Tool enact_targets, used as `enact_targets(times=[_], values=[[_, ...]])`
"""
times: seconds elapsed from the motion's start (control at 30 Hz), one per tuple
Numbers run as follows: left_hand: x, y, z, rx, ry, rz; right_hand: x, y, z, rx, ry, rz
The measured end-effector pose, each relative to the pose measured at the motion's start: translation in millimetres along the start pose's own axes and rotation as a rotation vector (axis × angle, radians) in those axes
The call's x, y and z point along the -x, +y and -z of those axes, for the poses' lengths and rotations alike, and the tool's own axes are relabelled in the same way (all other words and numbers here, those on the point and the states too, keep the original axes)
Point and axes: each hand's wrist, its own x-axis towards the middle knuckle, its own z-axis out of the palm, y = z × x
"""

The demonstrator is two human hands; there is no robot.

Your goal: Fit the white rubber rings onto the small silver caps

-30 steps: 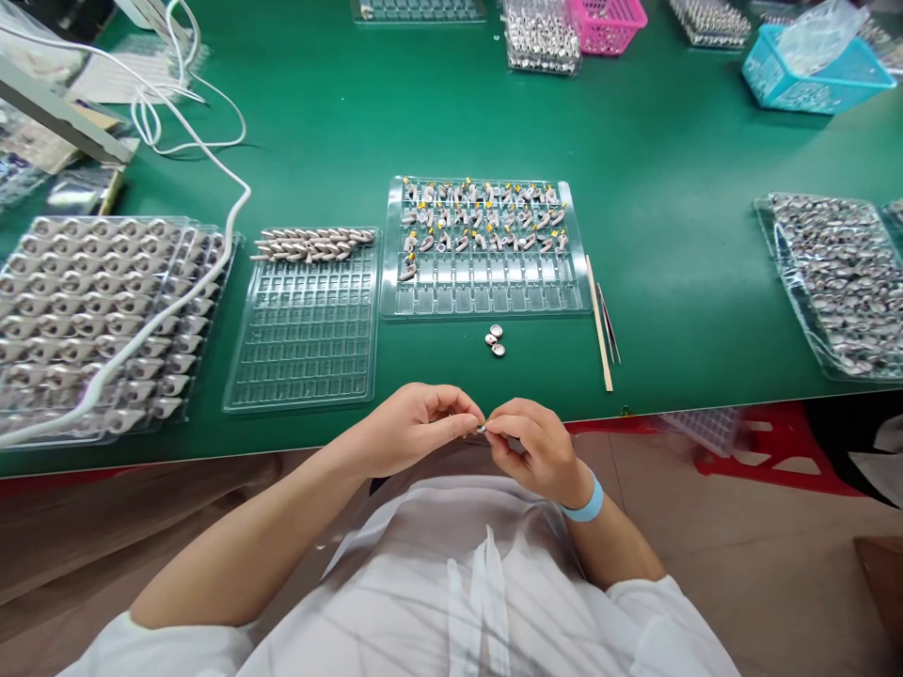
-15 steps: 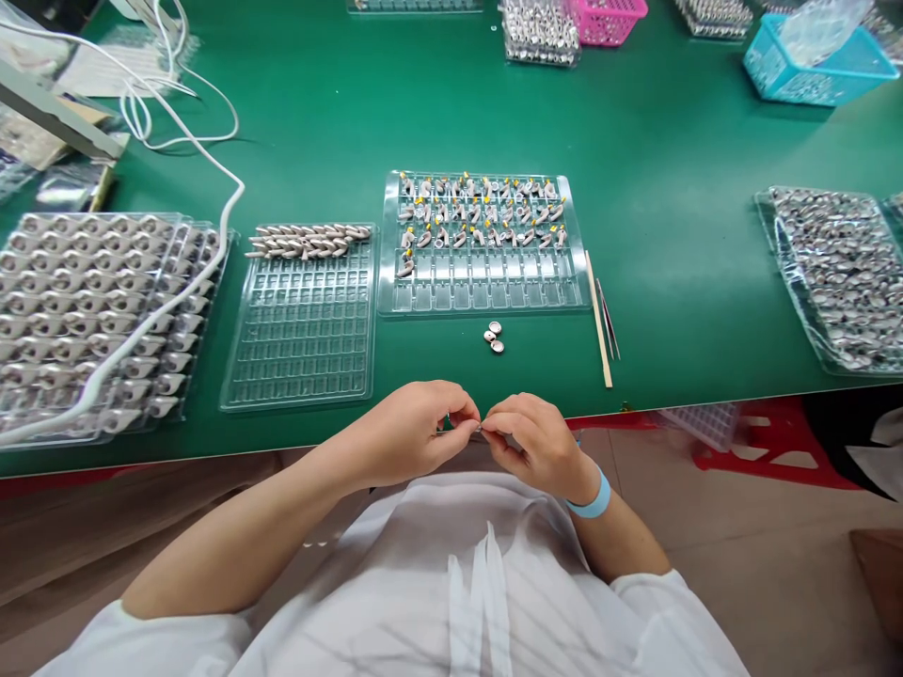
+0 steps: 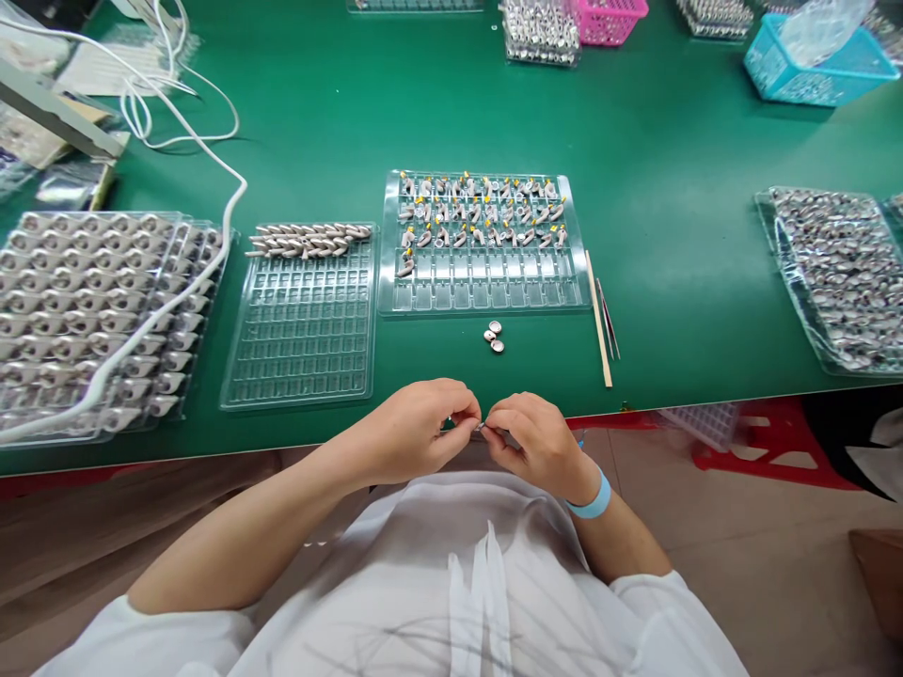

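My left hand (image 3: 432, 428) and my right hand (image 3: 534, 440) meet just off the table's front edge, thumbs and forefingers pinched together. Between the fingertips is a tiny light-coloured part (image 3: 481, 427), mostly covered, whose kind I cannot make out. Beyond them, three small round metal pieces (image 3: 497, 346) lie on the green table. Further back is a clear tray (image 3: 486, 299) with rows of small grey curved parts with yellow tips; its front cells hold none. To the left, another clear tray (image 3: 300, 357) has slim grey parts (image 3: 310, 241) packed along its far end.
A wooden stick (image 3: 599, 324) and metal tweezers (image 3: 608, 320) lie right of the middle tray. Stacked trays of grey parts (image 3: 85, 320) stand at far left, crossed by a white cable (image 3: 169, 306). A filled tray (image 3: 836, 277), blue basket (image 3: 818, 80) and pink basket (image 3: 610, 21) are on the table.
Both hands stay in nearly the same place, with only slight finger movement around the tiny part. The trays and loose pieces have not moved.
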Motion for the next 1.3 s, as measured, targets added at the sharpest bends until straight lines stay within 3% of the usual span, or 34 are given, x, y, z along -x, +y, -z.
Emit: enact_targets(times=[0.57,0.8,0.97,1.3], values=[[-0.5,1.1,2.0,0.159,-0.066,0.060,-0.6,1.1,-0.3,0.016,-0.037,0.150],[0.0,-1.4,0.5,0.251,-0.077,0.106,3.0,2.3,-2.6,-0.003,-0.015,0.140],[-0.9,-2.1,-0.1,0.265,-0.070,0.135,5.1,3.7,-4.3,-0.012,-0.006,0.104],[-3.5,-1.0,3.7,0.217,-0.075,0.116,0.3,4.8,2.0,0.034,-0.029,0.178]])
